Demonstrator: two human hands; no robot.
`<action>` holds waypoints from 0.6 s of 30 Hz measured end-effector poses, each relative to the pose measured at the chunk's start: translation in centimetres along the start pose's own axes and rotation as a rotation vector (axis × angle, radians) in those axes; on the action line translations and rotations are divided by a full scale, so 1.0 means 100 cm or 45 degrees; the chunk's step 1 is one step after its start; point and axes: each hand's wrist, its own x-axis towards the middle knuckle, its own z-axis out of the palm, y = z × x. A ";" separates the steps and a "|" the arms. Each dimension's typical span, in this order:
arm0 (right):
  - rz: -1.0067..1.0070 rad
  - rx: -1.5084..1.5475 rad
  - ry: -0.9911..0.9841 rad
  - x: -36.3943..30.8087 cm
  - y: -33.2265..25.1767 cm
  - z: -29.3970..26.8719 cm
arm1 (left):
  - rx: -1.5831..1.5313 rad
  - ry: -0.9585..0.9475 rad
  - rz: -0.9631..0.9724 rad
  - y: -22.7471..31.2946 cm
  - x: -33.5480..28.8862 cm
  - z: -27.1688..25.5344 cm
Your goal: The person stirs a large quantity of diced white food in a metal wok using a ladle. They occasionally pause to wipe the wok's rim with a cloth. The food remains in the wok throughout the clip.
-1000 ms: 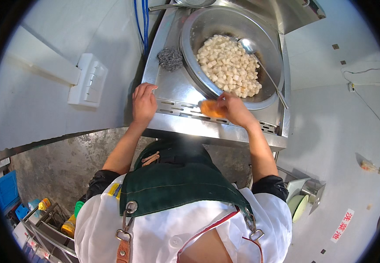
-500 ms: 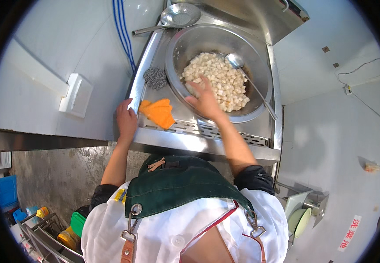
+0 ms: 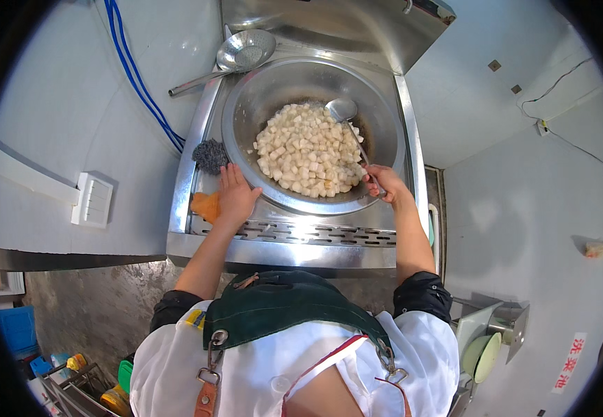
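Observation:
A wide metal bowl [image 3: 246,163] sits on the steel counter with a heap of pale cubed pieces [image 3: 307,147] inside. Across its right side lies a long-handled ladle [image 3: 342,109], its head against the far edge of the heap. My right hand [image 3: 388,185] is closed round the ladle's handle near the bowl's front right rim. At the front left rim, my left hand [image 3: 237,197] has its fingers stretched out, holding nothing. An orange cloth [image 3: 205,206] lies beside and partly behind that hand. Just past its fingertips is a grey scouring ball [image 3: 210,157].
A perforated metal strainer [image 3: 246,51] rests at the back left, its handle jutting over the counter's edge. Steel panelling [image 3: 308,31] rises behind the bowl. A slotted drain strip [image 3: 315,235] runs along the front. Blue cables [image 3: 140,76] hang on the left wall.
My right hand has left the cubed pieces and taken hold of the ladle's handle. My left hand has moved from the counter's left edge to the bowl's rim, over part of the cloth.

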 end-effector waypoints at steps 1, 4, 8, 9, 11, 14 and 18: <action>-0.010 -0.014 0.024 -0.004 -0.005 0.012 | 0.035 -0.050 -0.031 0.004 0.004 -0.002; -0.309 -0.893 0.285 -0.058 -0.012 0.017 | 0.072 -0.124 -0.050 0.006 0.009 -0.013; -0.390 -1.537 0.402 -0.178 -0.051 0.002 | 0.112 -0.154 -0.016 0.010 0.013 -0.025; -0.490 -1.671 0.395 -0.206 -0.060 0.004 | 0.160 -0.162 -0.011 0.012 0.016 -0.027; -0.565 -1.806 0.336 -0.257 -0.073 0.014 | 0.235 -0.141 0.018 0.014 0.018 -0.029; -0.405 -2.061 0.358 -0.316 -0.081 0.042 | 0.246 -0.179 -0.013 0.016 0.021 -0.029; -0.275 -2.290 0.389 -0.333 -0.075 0.070 | 0.163 -0.205 -0.049 0.015 0.022 -0.028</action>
